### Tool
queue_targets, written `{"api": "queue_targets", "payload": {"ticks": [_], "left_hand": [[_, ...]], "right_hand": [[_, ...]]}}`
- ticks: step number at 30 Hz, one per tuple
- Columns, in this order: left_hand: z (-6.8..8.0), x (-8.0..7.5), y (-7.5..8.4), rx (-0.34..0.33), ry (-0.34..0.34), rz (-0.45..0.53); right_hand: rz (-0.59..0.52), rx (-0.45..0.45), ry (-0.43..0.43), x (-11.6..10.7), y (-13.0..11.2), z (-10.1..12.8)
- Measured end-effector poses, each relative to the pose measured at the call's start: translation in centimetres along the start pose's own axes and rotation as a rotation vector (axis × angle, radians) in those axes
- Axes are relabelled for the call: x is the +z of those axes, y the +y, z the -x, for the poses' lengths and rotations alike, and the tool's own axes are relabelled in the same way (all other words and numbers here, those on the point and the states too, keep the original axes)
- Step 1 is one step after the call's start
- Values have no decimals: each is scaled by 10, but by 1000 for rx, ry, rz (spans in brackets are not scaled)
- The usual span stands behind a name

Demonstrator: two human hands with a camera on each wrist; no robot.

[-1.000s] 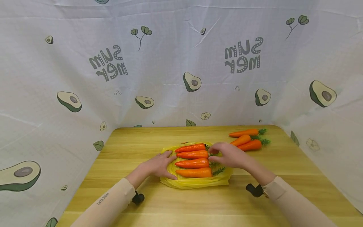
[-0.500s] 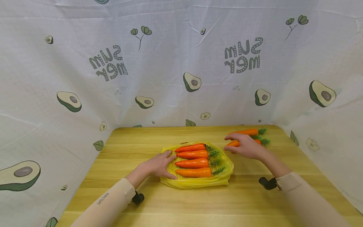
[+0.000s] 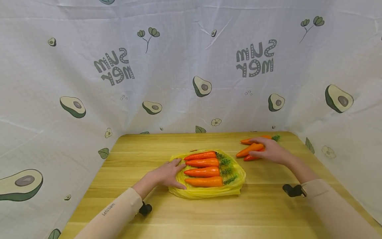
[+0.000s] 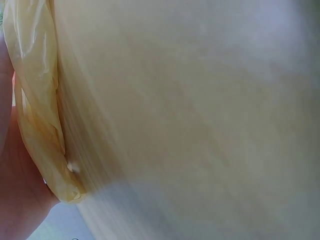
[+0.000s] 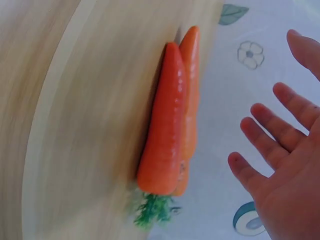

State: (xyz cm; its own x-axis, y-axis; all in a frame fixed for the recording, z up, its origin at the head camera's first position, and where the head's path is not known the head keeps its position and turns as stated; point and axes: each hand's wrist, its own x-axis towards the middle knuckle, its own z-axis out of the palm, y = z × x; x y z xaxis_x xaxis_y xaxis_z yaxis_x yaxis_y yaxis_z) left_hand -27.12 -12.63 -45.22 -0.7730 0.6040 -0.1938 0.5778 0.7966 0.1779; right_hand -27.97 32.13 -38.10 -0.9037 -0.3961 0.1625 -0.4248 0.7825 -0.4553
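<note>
A crumpled yellow plastic bag (image 3: pixel 209 193) lies mid-table with several orange carrots (image 3: pixel 203 172) side by side on it, green tops to the right. My left hand (image 3: pixel 168 174) rests on the bag's left end, fingers spread beside the carrot tips; in the left wrist view the bag's edge (image 4: pixel 40 85) lies against the hand. At the back right, my right hand (image 3: pixel 273 152) is over three loose carrots, nearest the middle one (image 3: pixel 250 150), and partly hides them. In the right wrist view its fingers (image 5: pixel 265 140) are extended and apart, beside a carrot (image 5: pixel 164 130).
A light wood table (image 3: pixel 191 215) carries everything. Behind it and along both sides hangs a white curtain (image 3: pixel 179 66) printed with avocados. Black wrist cameras (image 3: pixel 292 190) protrude beneath both forearms.
My right hand has left the carrot tops on the bag and moved right to the loose carrots. The middle loose carrot's tip now shows further left. My left hand has stayed put.
</note>
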Motion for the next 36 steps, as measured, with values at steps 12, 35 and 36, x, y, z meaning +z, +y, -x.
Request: {"api": "queue_targets", "payload": {"ticks": [12,35,36], "left_hand": [[0,-2,1,-4,-6,-2],[-1,1,-1,1,-1,-8],[-1,0,-1,0,-2,-6]], "right_hand": [[-42,-28,-26,-6,31,3],[77,158,-73,-5,77,6],[86,159,-72,-5,80,6]]}}
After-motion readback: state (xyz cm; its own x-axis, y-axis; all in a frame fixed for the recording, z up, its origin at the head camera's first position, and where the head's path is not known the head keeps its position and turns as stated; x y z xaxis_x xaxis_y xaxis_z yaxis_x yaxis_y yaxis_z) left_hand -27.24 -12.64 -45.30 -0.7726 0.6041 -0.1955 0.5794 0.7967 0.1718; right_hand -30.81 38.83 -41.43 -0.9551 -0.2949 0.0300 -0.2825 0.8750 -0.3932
